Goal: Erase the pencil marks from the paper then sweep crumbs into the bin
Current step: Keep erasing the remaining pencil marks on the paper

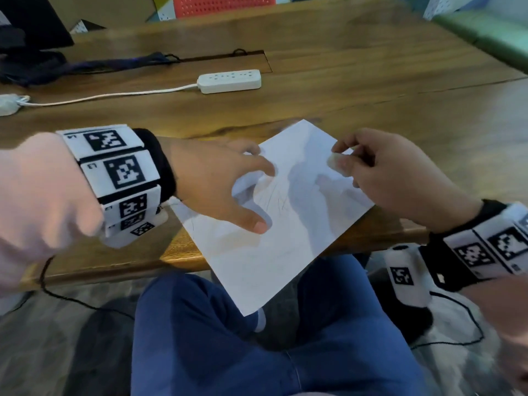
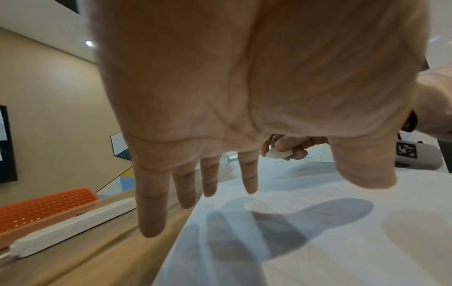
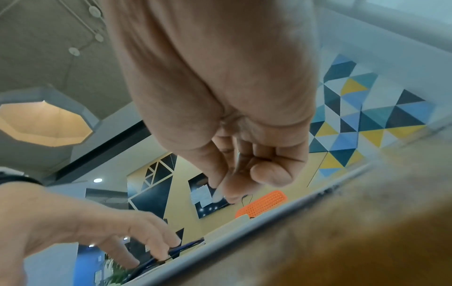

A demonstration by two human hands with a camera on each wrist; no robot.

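Observation:
A white sheet of paper [image 1: 285,252] lies askew on the wooden table [image 1: 371,90], its near corner hanging over the front edge. Faint pencil marks [image 1: 274,198] show near its middle. My left hand [image 1: 258,195] is spread flat over the sheet's left part with straight fingers; the left wrist view shows its shadow on the paper [image 2: 318,241], and I cannot tell whether it touches. My right hand [image 1: 343,157] pinches a small white eraser [image 1: 335,165] between thumb and fingers just over the sheet's far right edge. That eraser [image 2: 278,154] also shows in the left wrist view. No bin is in view.
A white power strip [image 1: 229,80] with its cable lies further back on the table. Dark fabric [image 1: 34,67] is piled at the back left. An orange chair [image 1: 223,4] stands behind the table. My legs in blue trousers [image 1: 228,352] are under the front edge.

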